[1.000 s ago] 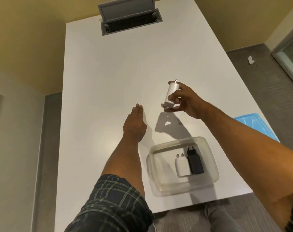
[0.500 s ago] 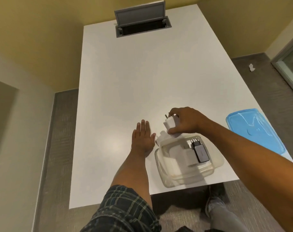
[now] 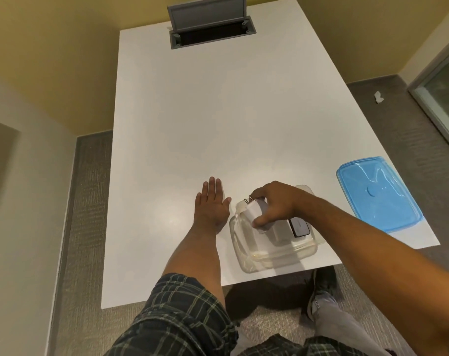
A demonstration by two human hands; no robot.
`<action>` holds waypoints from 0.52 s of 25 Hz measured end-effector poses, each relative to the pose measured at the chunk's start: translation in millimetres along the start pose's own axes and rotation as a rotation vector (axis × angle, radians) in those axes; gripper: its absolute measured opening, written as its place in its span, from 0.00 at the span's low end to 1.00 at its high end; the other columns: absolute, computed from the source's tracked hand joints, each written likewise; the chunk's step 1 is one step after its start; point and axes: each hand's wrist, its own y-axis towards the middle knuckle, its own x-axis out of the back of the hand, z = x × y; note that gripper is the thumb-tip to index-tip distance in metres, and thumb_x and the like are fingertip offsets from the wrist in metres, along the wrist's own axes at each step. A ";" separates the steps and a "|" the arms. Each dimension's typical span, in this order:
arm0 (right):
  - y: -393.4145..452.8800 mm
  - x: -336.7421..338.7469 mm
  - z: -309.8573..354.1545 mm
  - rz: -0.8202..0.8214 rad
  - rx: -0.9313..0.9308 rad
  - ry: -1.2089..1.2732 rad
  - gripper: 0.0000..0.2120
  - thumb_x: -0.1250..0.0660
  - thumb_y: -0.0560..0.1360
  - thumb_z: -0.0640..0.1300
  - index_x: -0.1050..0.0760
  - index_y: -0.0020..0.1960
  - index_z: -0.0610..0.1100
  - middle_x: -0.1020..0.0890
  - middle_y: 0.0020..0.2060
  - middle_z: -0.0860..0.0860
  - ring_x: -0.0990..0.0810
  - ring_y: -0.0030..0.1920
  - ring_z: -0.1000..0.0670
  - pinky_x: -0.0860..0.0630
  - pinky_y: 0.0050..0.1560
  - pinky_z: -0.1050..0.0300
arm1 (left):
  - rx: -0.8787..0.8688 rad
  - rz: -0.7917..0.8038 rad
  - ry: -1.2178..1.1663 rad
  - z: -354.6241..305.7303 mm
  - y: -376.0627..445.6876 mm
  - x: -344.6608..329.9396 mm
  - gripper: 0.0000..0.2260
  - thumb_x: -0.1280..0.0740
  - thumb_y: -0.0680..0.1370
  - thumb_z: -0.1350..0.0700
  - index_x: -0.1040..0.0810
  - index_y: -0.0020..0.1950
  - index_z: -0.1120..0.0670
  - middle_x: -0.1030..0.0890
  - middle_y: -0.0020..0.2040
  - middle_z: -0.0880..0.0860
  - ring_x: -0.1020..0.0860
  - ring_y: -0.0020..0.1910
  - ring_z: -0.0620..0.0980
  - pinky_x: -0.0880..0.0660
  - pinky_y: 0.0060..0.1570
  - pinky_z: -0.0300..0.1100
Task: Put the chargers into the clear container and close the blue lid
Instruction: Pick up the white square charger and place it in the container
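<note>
Lowered into the clear container (image 3: 246, 263), right hand (image 3: 277, 204) fingers apparently pinch the white charger (image 3: 254, 211).

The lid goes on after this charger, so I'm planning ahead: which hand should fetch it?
Right hand: the blue lid lies on its side; the left hand rests flat across the container.

The right hand (image 3: 274, 204) is gripping a white charger (image 3: 254, 210) over the left part of the clear container (image 3: 274, 255), prongs pointing far-left; inside, a second white charger (image 3: 280, 231) and a black charger (image 3: 299, 226) are lying side by side; the left hand (image 3: 212, 206) is resting flat on the white table (image 3: 218, 111), just left of the container; the blue lid (image 3: 377, 192) is lying apart at the right edge.
</note>
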 end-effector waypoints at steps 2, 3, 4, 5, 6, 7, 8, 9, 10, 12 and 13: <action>-1.5 -4.4 -2.4 -0.012 -0.009 -0.012 0.19 0.22 0.60 0.60 0.20 0.45 0.52 0.18 0.38 0.55 0.19 0.40 0.54 0.24 0.38 0.57 | 0.007 0.009 0.000 -0.2 -1.7 -1.2 0.30 0.55 0.87 0.44 0.63 0.84 0.52 0.64 0.84 0.50 0.62 0.84 0.52 0.58 0.82 0.53; -2.2 -6.5 -4.3 -0.017 -0.017 -0.022 0.19 0.23 0.60 0.60 0.21 0.46 0.51 0.18 0.38 0.55 0.19 0.40 0.53 0.24 0.38 0.57 | 0.008 0.012 -0.002 -0.5 -1.8 -1.3 0.29 0.55 0.87 0.44 0.64 0.84 0.52 0.64 0.84 0.50 0.62 0.84 0.51 0.58 0.82 0.53; -2.4 -9.1 -6.7 -0.021 -0.027 -0.029 0.20 0.23 0.60 0.59 0.21 0.47 0.51 0.18 0.39 0.55 0.20 0.40 0.52 0.24 0.39 0.56 | 0.010 0.012 -0.002 -0.5 -1.5 -1.5 0.29 0.55 0.87 0.44 0.64 0.84 0.52 0.64 0.84 0.50 0.62 0.84 0.51 0.58 0.82 0.53; -2.4 -11.5 -9.5 -0.024 -0.038 -0.033 0.20 0.23 0.61 0.59 0.21 0.47 0.50 0.18 0.39 0.55 0.19 0.41 0.51 0.23 0.40 0.55 | 0.011 0.012 -0.002 -0.5 -1.0 -1.7 0.29 0.55 0.87 0.44 0.64 0.84 0.52 0.64 0.84 0.50 0.63 0.84 0.51 0.58 0.82 0.53; -1.9 -13.7 -12.4 -0.027 -0.051 -0.039 0.20 0.23 0.61 0.58 0.22 0.48 0.50 0.17 0.40 0.54 0.19 0.42 0.50 0.22 0.42 0.54 | 0.013 0.014 -0.003 -0.5 -0.5 -1.6 0.29 0.55 0.87 0.44 0.64 0.84 0.52 0.65 0.84 0.50 0.63 0.84 0.51 0.58 0.82 0.53; -1.2 -16.3 -15.9 -0.033 -0.065 -0.052 0.21 0.23 0.61 0.57 0.22 0.50 0.50 0.17 0.42 0.54 0.19 0.44 0.48 0.22 0.43 0.53 | 0.014 0.017 -0.005 -0.4 -0.1 -1.7 0.29 0.55 0.87 0.44 0.64 0.84 0.51 0.65 0.84 0.50 0.63 0.84 0.51 0.59 0.82 0.53; 0.0 -18.6 -19.5 -0.041 -0.079 -0.075 0.23 0.24 0.62 0.57 0.22 0.53 0.50 0.17 0.46 0.53 0.18 0.47 0.47 0.22 0.45 0.53 | 0.014 0.020 -0.005 -0.5 0.2 -2.0 0.29 0.55 0.87 0.44 0.64 0.84 0.51 0.65 0.84 0.50 0.63 0.84 0.51 0.59 0.82 0.53; 1.3 -20.8 -23.1 -0.048 -0.091 -0.113 0.27 0.24 0.62 0.57 0.22 0.58 0.50 0.17 0.51 0.53 0.19 0.52 0.47 0.23 0.47 0.54 | 0.014 0.022 -0.004 -0.5 0.1 -2.5 0.29 0.56 0.87 0.44 0.64 0.84 0.51 0.65 0.84 0.50 0.63 0.84 0.51 0.59 0.82 0.53; 3.1 -22.6 -27.2 -0.051 -0.100 -0.157 0.31 0.25 0.63 0.57 0.24 0.63 0.49 0.18 0.56 0.53 0.20 0.56 0.47 0.26 0.48 0.55 | 0.014 0.024 -0.002 -0.8 0.4 -2.7 0.29 0.56 0.87 0.44 0.64 0.84 0.51 0.65 0.84 0.50 0.63 0.84 0.51 0.60 0.82 0.53; 6.4 -24.5 -32.5 -0.052 -0.107 -0.231 0.35 0.26 0.63 0.58 0.26 0.67 0.50 0.20 0.60 0.52 0.21 0.59 0.47 0.30 0.47 0.56 | 0.014 0.024 -0.001 -0.6 0.7 -3.2 0.29 0.56 0.87 0.44 0.64 0.84 0.52 0.65 0.84 0.50 0.63 0.84 0.51 0.60 0.82 0.53; 8.0 -24.6 -34.0 -0.052 -0.105 -0.256 0.33 0.26 0.62 0.58 0.25 0.65 0.50 0.19 0.58 0.52 0.21 0.58 0.47 0.31 0.45 0.57 | 0.014 0.023 0.000 -0.2 0.8 -3.7 0.29 0.56 0.87 0.44 0.64 0.84 0.52 0.65 0.84 0.50 0.63 0.84 0.51 0.60 0.82 0.53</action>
